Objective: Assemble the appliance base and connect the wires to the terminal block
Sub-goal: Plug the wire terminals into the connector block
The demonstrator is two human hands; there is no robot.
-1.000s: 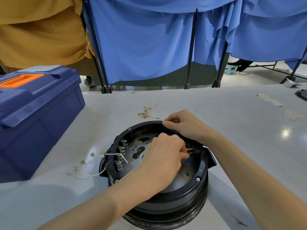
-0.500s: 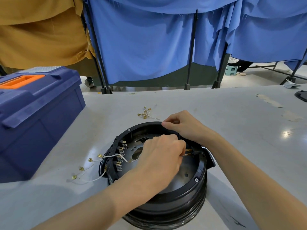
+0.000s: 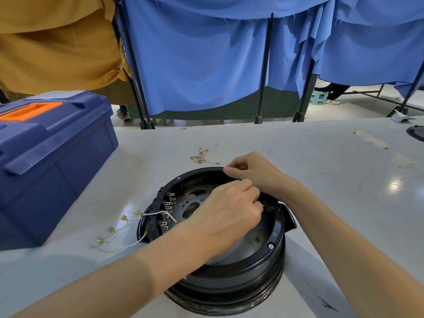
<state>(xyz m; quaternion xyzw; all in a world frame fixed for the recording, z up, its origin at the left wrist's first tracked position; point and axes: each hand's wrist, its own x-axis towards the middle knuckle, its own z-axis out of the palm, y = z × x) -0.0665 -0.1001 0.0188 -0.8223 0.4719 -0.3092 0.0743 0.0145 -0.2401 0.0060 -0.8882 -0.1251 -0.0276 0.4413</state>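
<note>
Left hand (image 3: 229, 216) reaches in from lower left over the appliance base (image 3: 229, 278), back of hand up. Its fingers are curled tight, tips at the right inner rim pinching a small brass connector (image 3: 263, 205). Right hand (image 3: 254, 173) comes in from lower right, forearm crossing the base's right edge. Its fingers are curled over the far rim & grip it, thumb tip on the rim edge. The left knuckles sit right by the right wrist.

Hard to see: only a sliver of the connector shows past the left fingers, & any wire running to it is covered. Left hand & forearm hide most of the base's middle & near side. Can't tell what's under the right palm.

Base sits on the table (image 3: 321, 161), ctr-front. It's round & black, open side up, w/ a perforated metal plate (image 3: 190, 203) inside. Terminal block (image 3: 159, 210) runs along the left inner rim w/ rows of brass tabs. White wires (image 3: 128, 245) w/ brass ends trail from there over the rim onto the table at left. A small loose bundle (image 3: 203, 156) lies just beyond the base. Blue toolbox (image 3: 52, 161) w/ orange handle stands far left.
</note>
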